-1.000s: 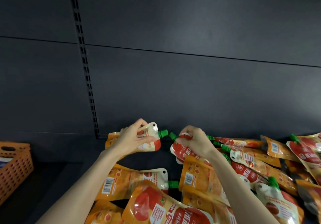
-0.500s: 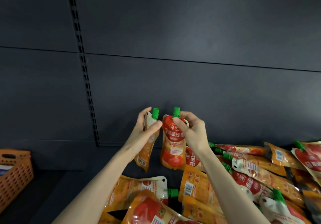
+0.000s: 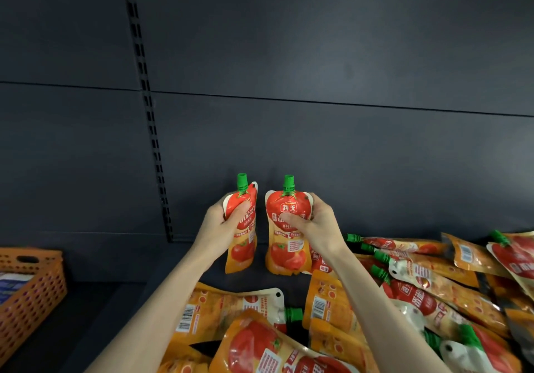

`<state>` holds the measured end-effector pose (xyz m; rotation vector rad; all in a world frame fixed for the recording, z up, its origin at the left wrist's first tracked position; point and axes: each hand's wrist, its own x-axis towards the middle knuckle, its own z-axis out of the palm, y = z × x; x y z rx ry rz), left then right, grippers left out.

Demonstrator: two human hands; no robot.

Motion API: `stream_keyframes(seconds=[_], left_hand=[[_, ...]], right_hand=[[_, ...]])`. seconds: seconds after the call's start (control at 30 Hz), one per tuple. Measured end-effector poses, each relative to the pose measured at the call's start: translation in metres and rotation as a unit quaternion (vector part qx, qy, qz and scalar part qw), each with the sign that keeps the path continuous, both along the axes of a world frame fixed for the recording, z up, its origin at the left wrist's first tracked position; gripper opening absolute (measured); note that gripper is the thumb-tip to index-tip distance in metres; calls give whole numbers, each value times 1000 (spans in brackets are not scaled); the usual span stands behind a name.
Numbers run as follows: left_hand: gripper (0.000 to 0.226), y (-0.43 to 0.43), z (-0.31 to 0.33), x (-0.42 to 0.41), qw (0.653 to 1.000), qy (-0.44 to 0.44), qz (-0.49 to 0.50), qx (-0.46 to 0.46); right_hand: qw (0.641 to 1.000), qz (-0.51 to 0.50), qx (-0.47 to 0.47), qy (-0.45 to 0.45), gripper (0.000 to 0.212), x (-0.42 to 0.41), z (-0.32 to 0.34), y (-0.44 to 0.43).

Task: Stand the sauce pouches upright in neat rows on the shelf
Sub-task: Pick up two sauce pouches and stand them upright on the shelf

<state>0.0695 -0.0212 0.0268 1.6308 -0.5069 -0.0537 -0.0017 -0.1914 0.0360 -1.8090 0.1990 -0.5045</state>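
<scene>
- You were at the placing step. Your left hand (image 3: 222,226) had its fingers and thumb curled round the upper body of the left pouch (image 3: 242,248), and your right hand (image 3: 318,225) gripped the right pouch (image 3: 284,252) the same way.
- Both were upright with green caps on top, side by side with a narrow gap, near the back panel (image 3: 318,141) at the rear of the shelf (image 3: 109,309). I could not tell whether their bases touched the deck.
- The next move, as I judged it, called for setting both bases flat, squaring the fronts toward you, and letting go gently, since soft pouches could slump or tip.
- They looked glossy and pliable, red above and orange below. The left one was turned partly sideways, and the right one faced you.
- The heap of pouches (image 3: 419,286) lay flat and overlapping to the front and right, so most of the job remained.
</scene>
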Motion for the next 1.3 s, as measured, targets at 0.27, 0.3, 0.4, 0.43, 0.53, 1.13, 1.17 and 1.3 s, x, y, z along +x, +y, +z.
stream_keyframes(seconds=[0.27, 0.3, 0.4, 0.43, 0.53, 1.13, 1.17, 1.3], left_hand=[[14, 14, 4, 24, 997, 58, -3, -58], [15, 14, 3, 24, 996, 65, -3, -67], [21, 12, 1, 25, 994, 78, -2, -76], [23, 11, -1, 26, 994, 82, -6, -71], [36, 7, -11, 25, 995, 96, -22, -35], [29, 4, -20, 27, 995, 90, -23, -34], [29, 4, -20, 26, 995, 90, -23, -32], [34, 2, -22, 25, 995, 96, -34, -18]], right_hand=[[991, -14, 62, -113, 25, 18, 20, -3], [992, -19, 53, -109, 26, 21, 19, -4], [997, -29, 26, -69, 28, 28, 3, -9], [998, -24, 30, -57, 29, 30, -2, -10], [999, 9, 33, -23, 31, 33, -8, -14], [999, 10, 40, -35, 34, 23, -28, -28], [999, 6, 35, -33, 35, 23, -28, -30], [1000, 16, 23, -7, 40, 22, -28, -39]])
